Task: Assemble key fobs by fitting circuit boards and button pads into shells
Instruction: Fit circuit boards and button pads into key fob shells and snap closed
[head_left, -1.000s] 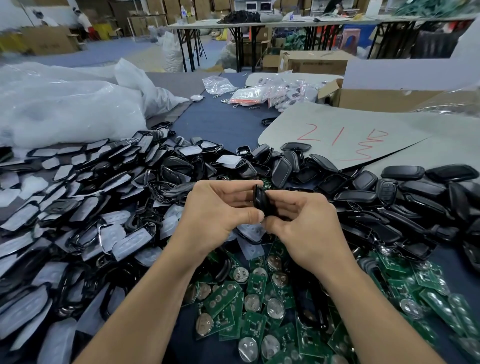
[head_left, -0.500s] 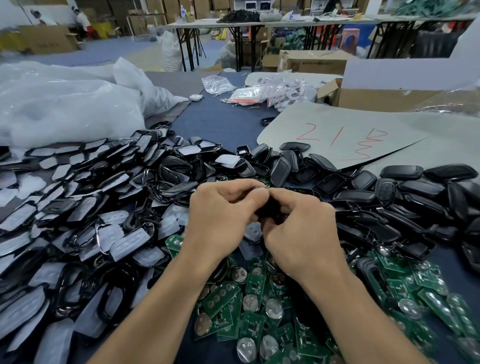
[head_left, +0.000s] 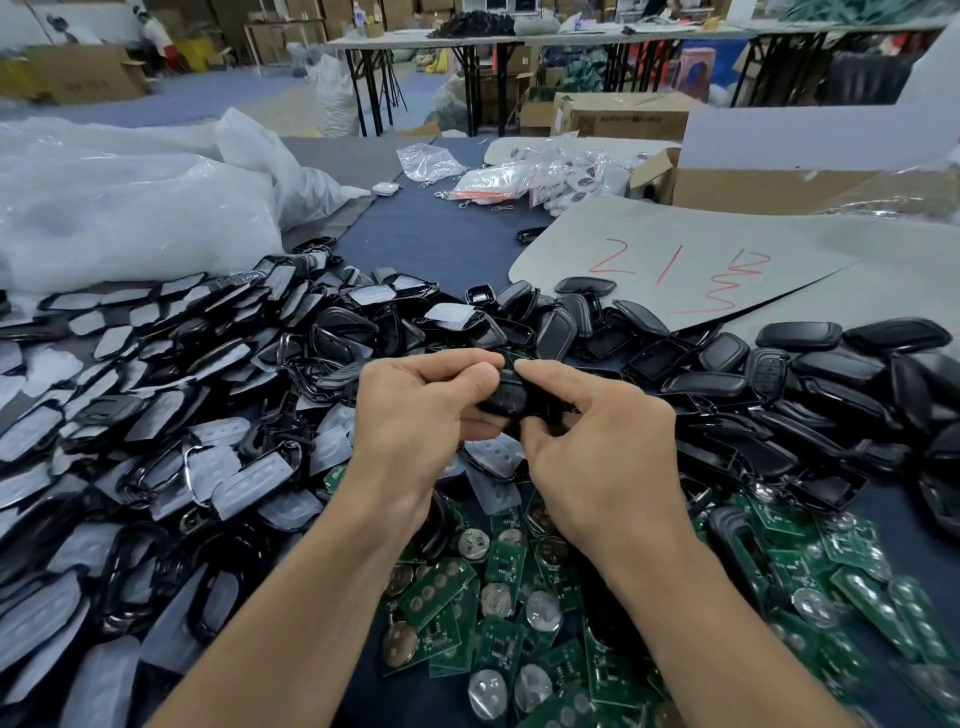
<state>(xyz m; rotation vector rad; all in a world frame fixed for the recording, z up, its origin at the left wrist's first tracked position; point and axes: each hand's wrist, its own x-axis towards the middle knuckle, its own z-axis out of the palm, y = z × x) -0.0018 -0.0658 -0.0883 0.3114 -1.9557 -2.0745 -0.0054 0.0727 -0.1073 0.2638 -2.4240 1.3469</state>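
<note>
A black key fob (head_left: 511, 397) is held in mid-air above the table centre, mostly hidden by fingers. My left hand (head_left: 415, 415) grips its left side, thumb on top. My right hand (head_left: 597, 441) pinches its right side with curled fingers. Below the hands lies a heap of green circuit boards (head_left: 498, 613) with round coin cells. To the left spreads a pile of black shell frames with clear button pads (head_left: 156, 405). Black shell halves (head_left: 810, 395) are heaped at the right.
Large white plastic bags (head_left: 130, 208) lie at the back left. A grey cardboard sheet with red writing (head_left: 675, 270) and a cardboard box (head_left: 769, 187) sit at the back right. Small bagged parts (head_left: 519, 176) lie further back on the blue table.
Both hands have turned the fob from standing on edge to lying flatter between the fingertips. The left thumb now rests on top of it.
</note>
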